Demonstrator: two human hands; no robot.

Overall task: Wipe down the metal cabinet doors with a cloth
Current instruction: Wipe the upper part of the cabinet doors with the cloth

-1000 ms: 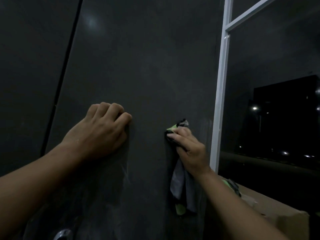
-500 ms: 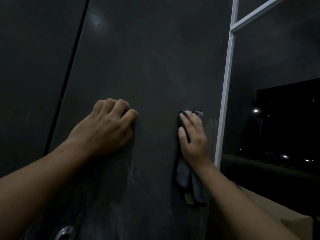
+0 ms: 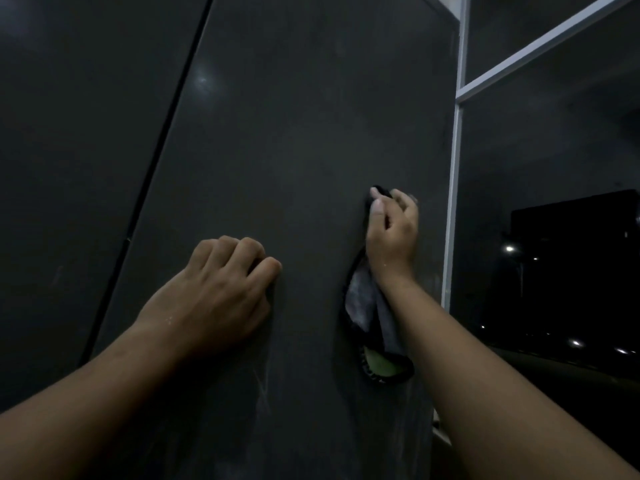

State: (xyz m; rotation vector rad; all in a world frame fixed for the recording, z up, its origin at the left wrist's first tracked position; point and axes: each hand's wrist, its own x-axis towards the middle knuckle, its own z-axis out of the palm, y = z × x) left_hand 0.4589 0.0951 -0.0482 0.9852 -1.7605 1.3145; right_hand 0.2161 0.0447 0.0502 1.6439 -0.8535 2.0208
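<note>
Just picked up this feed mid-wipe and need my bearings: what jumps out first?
The right hand grips a grey cloth against the dark cabinet door, near its right edge by the white window frame. The left hand, fingers curled, rests on the door lower left, above faint pale streaks.

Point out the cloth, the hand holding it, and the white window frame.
cloth [image 3: 362,299], head view, grey fold hanging below the wrist.
right hand [image 3: 393,237], head view, back of the hand.
white window frame [image 3: 452,202], head view, upright bar.
</note>
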